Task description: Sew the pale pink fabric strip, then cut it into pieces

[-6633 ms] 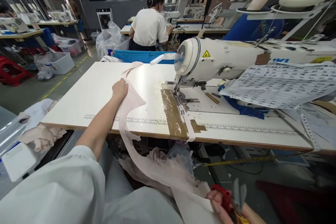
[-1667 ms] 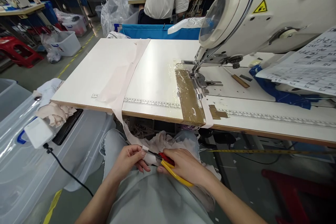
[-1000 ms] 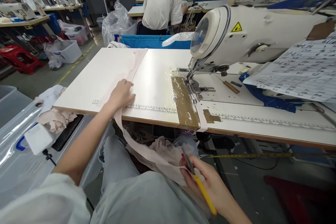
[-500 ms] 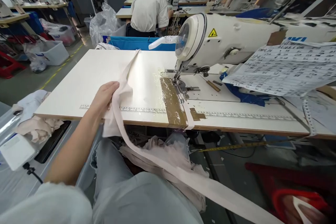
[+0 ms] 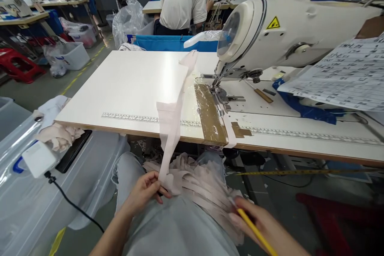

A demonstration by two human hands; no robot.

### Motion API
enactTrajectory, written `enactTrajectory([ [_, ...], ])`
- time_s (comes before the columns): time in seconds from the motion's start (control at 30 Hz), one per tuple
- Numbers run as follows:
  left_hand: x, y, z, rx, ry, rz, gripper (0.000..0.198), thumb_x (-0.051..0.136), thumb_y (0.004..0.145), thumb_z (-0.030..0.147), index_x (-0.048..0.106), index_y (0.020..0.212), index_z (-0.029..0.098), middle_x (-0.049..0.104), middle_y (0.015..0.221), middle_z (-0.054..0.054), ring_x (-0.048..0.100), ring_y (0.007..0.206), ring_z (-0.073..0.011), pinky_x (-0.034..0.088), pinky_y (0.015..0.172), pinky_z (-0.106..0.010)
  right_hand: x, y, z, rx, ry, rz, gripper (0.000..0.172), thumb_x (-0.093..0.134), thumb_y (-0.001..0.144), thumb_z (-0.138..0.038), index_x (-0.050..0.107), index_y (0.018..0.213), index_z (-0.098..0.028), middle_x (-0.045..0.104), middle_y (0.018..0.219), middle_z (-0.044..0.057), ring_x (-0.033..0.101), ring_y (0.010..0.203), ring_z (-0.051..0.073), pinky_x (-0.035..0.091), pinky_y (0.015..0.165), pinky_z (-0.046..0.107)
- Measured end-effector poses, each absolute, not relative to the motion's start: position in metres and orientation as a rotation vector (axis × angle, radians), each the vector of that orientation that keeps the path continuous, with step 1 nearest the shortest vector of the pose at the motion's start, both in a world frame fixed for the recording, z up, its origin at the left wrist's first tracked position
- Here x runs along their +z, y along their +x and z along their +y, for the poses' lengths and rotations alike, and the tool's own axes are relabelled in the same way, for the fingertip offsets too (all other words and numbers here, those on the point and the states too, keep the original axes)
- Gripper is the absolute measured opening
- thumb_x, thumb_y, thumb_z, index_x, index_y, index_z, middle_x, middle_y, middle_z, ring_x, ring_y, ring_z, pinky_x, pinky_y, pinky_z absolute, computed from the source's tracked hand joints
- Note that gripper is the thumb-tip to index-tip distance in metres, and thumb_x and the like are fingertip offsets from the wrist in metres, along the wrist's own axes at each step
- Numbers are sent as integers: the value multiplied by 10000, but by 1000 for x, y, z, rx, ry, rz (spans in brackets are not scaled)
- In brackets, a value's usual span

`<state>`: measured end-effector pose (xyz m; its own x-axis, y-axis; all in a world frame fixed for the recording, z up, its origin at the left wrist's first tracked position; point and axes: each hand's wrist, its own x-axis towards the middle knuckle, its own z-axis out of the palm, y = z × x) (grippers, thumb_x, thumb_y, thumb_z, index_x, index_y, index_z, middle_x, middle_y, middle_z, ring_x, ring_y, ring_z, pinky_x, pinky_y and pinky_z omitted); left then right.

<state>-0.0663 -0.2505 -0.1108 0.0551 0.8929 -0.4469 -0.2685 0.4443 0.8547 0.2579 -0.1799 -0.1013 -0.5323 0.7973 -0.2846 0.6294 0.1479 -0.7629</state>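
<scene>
My left hand (image 5: pixel 148 192) is low over my lap, its fingers closed on the lower end of a pale pink fabric strip (image 5: pixel 171 124). From there the strip runs up over the table edge and lies across the white tabletop. My right hand (image 5: pixel 255 220), somewhat blurred, grips a slim yellow-handled tool (image 5: pixel 255 230); its greyish tip is too smeared to identify. Between the hands, a heap of pale pink strips (image 5: pixel 201 184) rests on my lap. Another pale strip (image 5: pixel 230 130) hangs over the table's front edge below the sewing machine's needle area.
A white sewing machine (image 5: pixel 270 32) stands right of centre on the white table (image 5: pixel 126 84), with a wooden-handled tool (image 5: pixel 263 95) and written sheets (image 5: pixel 345 76) nearby. Plastic bins (image 5: pixel 99 168) hold a phone and white charger at left. A co-worker (image 5: pixel 183 2) sits ahead.
My left hand has come down from the tabletop to my lap, still with the strip. The strip's trailing length no longer crosses to the lower right. My right hand has entered view with the yellow-handled tool.
</scene>
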Motion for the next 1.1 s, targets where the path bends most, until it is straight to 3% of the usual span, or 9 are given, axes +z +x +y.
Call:
enactTrajectory([
  [0.1,-109,-59,-255,1014,602,1229,489,676,730,605,576,849,141,676,651,-38,675,560,-169,469,463,-206,-95,208,-171,1644,-1122,-2424,423,525,874,-574,395,697,-213,379,631,-51,376,566,123,324,501,229],
  [0.23,-108,-61,-257,1018,574,1241,493,693,719,598,599,822,125,674,636,-42,668,527,-158,453,440,-190,-85,166,-158,1662,-911,-2631,437,446,901,-561,303,669,-218,318,628,-52,327,561,123,257,493,239],
  [0.37,-108,-63,-256,1027,551,1229,477,709,718,573,608,809,116,718,741,-86,679,555,-152,470,463,-190,-87,154,-148,1608,-813,-2737,431,455,888,-549,301,657,-220,315,609,-50,323,543,123,232,473,239],
  [0.53,-105,-62,-255,1019,505,1250,507,732,671,599,597,769,121,701,647,-61,672,519,-153,459,448,-186,-89,147,-145,1565,-797,-2786,459,449,880,-588,299,651,-220,329,594,-52,349,541,123,250,478,236],
  [0.83,-107,-61,-256,1032,521,1273,510,716,681,605,594,783,121,717,702,-87,677,535,-161,445,447,-189,-94,142,-155,1082,-939,-2903,432,539,862,-548,397,629,-213,435,602,-25,415,530,146,247,496,254],
  [1.1,-111,-61,-256,1036,530,1268,506,713,683,607,591,754,120,711,694,-93,668,527,-159,425,441,-191,-100,143,-156,1009,-1032,-2919,459,584,827,-571,411,593,-216,483,574,-10,453,497,158,212,478,256],
])
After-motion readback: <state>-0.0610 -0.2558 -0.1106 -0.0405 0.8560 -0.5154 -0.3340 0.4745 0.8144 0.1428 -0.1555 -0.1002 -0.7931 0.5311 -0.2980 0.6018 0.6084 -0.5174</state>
